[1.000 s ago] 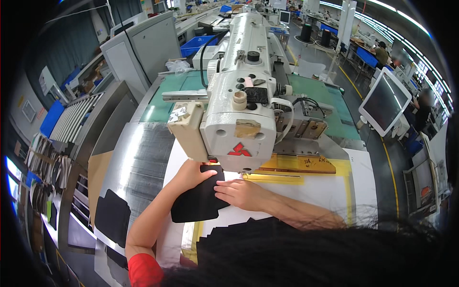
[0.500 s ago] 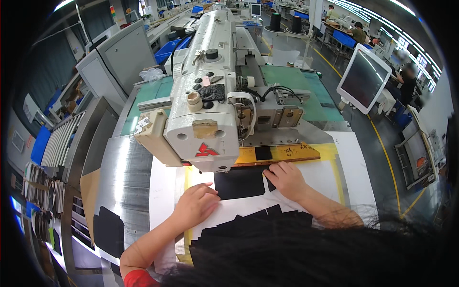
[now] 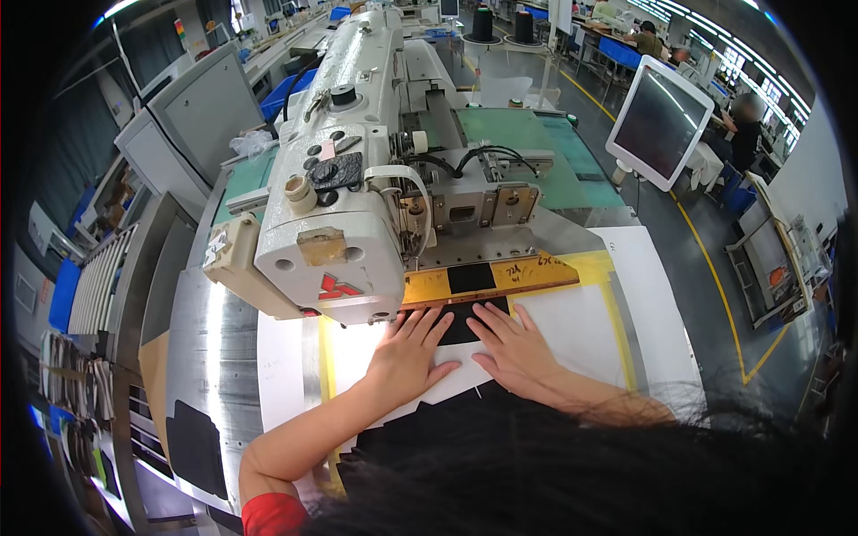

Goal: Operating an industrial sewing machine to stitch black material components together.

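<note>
A black fabric piece (image 3: pixel 460 329) lies under the front edge of a yellow clamp plate (image 3: pixel 536 274) on an industrial sewing machine (image 3: pixel 332 255). My left hand (image 3: pixel 407 355) rests flat with fingers stretched, its fingertips on the left part of the fabric, close to the machine head. Flat on the right part lies my right hand (image 3: pixel 517 350), its fingers spread just before the plate. The two hands cover much of the piece. Several more black fabric pieces (image 3: pixel 420 438) are heaped in front of me, partly hidden by dark hair in the foreground.
White sheeting (image 3: pixel 581 326) with yellow tape (image 3: pixel 618 332) covers the work surface. Another black piece (image 3: pixel 195 448) lies on the metal table (image 3: pixel 204 357) at left. A monitor (image 3: pixel 661 123) stands at right, thread cones (image 3: pixel 483 25) at the back. People sit farther off.
Both hands have shifted forward and flattened onto the fabric, the left also moving right. The black piece now sits farther under the plate. The view has swung slightly.
</note>
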Demonstrator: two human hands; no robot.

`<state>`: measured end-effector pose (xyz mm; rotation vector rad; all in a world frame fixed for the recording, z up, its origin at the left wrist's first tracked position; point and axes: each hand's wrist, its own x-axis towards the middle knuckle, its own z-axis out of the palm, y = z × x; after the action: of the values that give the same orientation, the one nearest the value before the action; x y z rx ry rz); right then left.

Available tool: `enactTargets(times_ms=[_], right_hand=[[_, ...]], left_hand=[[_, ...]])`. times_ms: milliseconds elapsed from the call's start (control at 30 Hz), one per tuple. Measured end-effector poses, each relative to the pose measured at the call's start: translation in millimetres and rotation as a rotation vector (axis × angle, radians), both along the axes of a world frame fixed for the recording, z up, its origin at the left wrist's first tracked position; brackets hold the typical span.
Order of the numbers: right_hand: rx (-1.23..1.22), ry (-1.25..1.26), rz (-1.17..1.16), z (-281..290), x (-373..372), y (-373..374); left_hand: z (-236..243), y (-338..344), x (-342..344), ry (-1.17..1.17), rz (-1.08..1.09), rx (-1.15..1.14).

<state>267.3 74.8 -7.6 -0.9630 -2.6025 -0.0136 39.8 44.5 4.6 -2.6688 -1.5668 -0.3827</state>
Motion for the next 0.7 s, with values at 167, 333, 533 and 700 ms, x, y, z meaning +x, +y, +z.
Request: enactTargets(times_ms=[167, 333, 533, 700], right_hand=[[-0.041, -0.031, -0.031, -3.7, -5.2, 8.2], [-0.105, -0.059, -0.064, -1.9, -5.6, 11.9], [-0.146, -0.015, -0.036, 5.9, 8.9, -4.7], [-0.122, 0.014, -0.02, 3.1, 6.1, 1.8]], left_hand=[[3.5, -18.8, -6.3, -0.026, -0.094, -0.031], [1.3, -16.2, -8.2, -0.034, -0.061, -0.059], [-0.1, -6.0, -10.7, -0.025, -0.062, -0.082], [-3.3, -9.3, -8.4, -0.039, -0.017, -0.073]])
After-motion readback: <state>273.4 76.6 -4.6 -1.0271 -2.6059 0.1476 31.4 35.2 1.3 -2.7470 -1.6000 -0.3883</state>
